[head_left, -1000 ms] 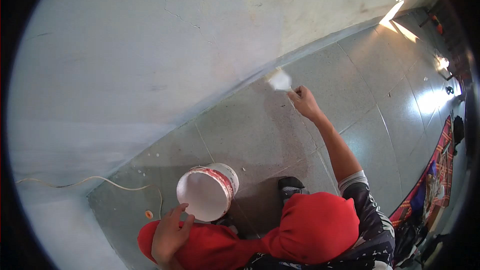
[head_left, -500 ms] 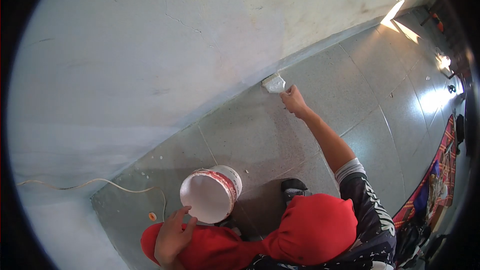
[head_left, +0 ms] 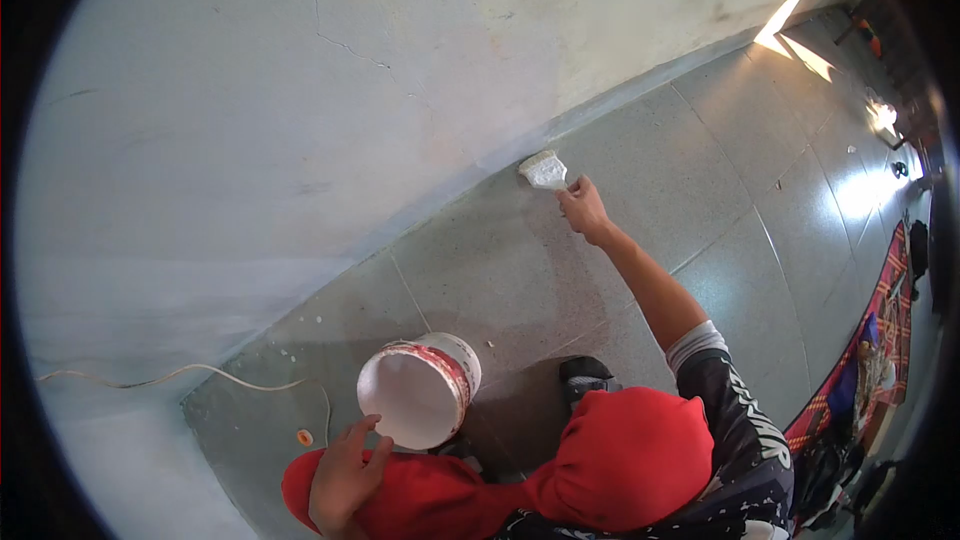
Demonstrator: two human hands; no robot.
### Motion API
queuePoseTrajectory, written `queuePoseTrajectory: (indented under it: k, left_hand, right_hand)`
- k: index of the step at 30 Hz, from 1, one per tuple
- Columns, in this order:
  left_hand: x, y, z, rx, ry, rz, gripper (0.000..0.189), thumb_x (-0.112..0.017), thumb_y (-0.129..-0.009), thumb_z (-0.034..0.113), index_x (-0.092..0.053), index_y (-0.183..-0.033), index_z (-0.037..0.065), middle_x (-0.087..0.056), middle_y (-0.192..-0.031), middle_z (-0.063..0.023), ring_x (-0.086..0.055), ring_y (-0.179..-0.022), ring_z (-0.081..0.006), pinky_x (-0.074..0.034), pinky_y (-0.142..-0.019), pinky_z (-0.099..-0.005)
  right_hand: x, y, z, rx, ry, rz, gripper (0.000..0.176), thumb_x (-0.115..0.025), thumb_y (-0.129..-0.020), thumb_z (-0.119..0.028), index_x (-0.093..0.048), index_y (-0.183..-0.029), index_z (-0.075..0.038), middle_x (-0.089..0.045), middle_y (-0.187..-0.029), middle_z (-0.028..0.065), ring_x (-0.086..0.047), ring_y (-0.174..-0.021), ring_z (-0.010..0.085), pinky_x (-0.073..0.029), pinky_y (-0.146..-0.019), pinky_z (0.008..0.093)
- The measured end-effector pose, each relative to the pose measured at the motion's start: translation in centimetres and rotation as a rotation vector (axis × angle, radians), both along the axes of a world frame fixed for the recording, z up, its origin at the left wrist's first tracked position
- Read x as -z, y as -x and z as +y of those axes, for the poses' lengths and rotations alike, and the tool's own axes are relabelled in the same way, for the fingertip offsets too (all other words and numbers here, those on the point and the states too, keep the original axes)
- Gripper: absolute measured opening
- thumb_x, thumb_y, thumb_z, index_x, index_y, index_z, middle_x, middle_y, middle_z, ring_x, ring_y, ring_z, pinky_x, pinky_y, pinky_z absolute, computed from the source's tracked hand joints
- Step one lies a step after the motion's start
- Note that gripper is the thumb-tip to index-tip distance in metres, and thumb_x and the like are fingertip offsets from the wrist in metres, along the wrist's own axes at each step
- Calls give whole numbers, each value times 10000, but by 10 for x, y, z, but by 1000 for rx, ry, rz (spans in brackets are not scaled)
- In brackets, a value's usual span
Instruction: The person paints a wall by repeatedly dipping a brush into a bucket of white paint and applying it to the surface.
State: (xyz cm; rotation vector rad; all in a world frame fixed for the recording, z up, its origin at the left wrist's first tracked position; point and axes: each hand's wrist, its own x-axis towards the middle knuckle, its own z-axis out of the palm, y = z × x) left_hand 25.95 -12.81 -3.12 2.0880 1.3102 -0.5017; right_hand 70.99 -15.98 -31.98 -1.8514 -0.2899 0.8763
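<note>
My right hand (head_left: 583, 210) is closed around the handle of a wide paintbrush (head_left: 544, 171) whose head is coated in white. The bristles are right at the foot of the wall (head_left: 300, 140), where it meets the tiled floor. Below and to the left, a white bucket (head_left: 410, 395) with a red band leans toward the wall, its pale inside showing. My left hand (head_left: 345, 475) lies over my red-clad knee (head_left: 430, 495), fingers apart, with the fingertips right at the bucket's rim.
A thin cable (head_left: 240, 376) runs from the wall's base across the floor to beside the bucket, near a small orange ring (head_left: 305, 436). My shoe (head_left: 586, 375) is behind the bucket. At the right lies a red checked cloth (head_left: 890, 280) with assorted items on it.
The view has shifted slightly. The brush has turned a little at the wall's foot, showing more of its white-coated head. My left hand and the bucket stay as they were.
</note>
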Motion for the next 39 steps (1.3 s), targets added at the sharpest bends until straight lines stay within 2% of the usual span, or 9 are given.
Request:
queuePoseTrajectory:
  k: [11, 14, 18, 22, 29, 31, 35, 37, 39]
  left_hand:
    - [-2, 1, -5, -36, -18, -23, 419, -580, -912, 305, -551, -1257, 69, -603, -1202, -182, -581, -1101, -361, -459, -936, -413]
    - [-1, 2, -4, -20, -25, -40, 417, -580, -908, 313, -561, -1241, 63, -613, -1178, -191, -585, -1093, -367, -463, -929, -421]
    - [-7, 0, -4, -7, -28, -28, 415, -582, -906, 312, -565, -1231, 54, -623, -1161, -196, -613, -1043, -352, -487, -885, -407]
    - [-8, 2, -4, 15, -7, 9, 435, -579, -905, 315, -551, -1258, 62, -615, -1184, -187, -628, -1015, -332, -492, -879, -386]
    - [-8, 4, -5, 37, -17, -5, 440, -573, -903, 316, -552, -1258, 57, -604, -1199, -184, -627, -981, -339, -490, -884, -388]
    - [-12, 5, -6, 28, -18, -9, 443, -572, -903, 317, -556, -1255, 50, -601, -1199, -189, -615, -1018, -348, -479, -904, -398]
    - [-23, 6, -11, -7, -14, -30, 444, -576, -901, 319, -560, -1253, 49, -603, -1189, -193, -599, -1052, -354, -464, -925, -409]
    - [-24, 10, -14, 25, -49, -75, 450, -580, -900, 328, -560, -1252, 47, -606, -1178, -194, -587, -1074, -357, -451, -943, -415]
    - [-26, 12, -15, 33, -32, -75, 452, -580, -901, 332, -561, -1251, 47, -606, -1178, -195, -586, -1073, -358, -450, -945, -419]
  right_hand:
    - [-15, 5, 0, -9, -102, -101, 297, -627, -869, -212, -455, -949, 17, -566, -746, 108, -564, -630, 173, -468, -522, 334]
    - [-24, 1, 8, 22, -60, -114, 254, -625, -888, -211, -471, -928, -13, -561, -714, 69, -499, -537, 122, -390, -413, 281]
    - [-99, -12, 26, 31, -101, -61, 230, -628, -893, -189, -479, -928, -17, -556, -699, 68, -468, -504, 102, -352, -387, 268]
    - [-231, -4, 15, -13, -153, -204, 194, -606, -906, -149, -491, -917, 6, -566, -690, 83, -454, -500, 90, -321, -382, 266]
    - [-366, 21, -1, 42, -573, -488, 201, -599, -916, -163, -508, -922, 16, -545, -635, 28, -405, -454, 31, -269, -365, 195]
    - [-347, 20, 9, 22, -610, -470, 212, -600, -919, -174, -499, -927, 12, -536, -630, 18, -403, -442, 36, -269, -358, 198]
    - [-217, 20, 40, 85, -523, -466, 219, -603, -916, -175, -470, -909, -2, -518, -621, 35, -423, -442, 78, -299, -347, 261]
    - [-182, 22, 26, 52, -373, -41, 214, -605, -908, -167, -465, -909, -6, -514, -630, 48, -450, -465, 101, -313, -354, 285]
    - [-136, 15, 15, 34, -230, -60, 208, -608, -903, -161, -464, -909, -12, -517, -633, 49, -451, -466, 103, -310, -353, 284]
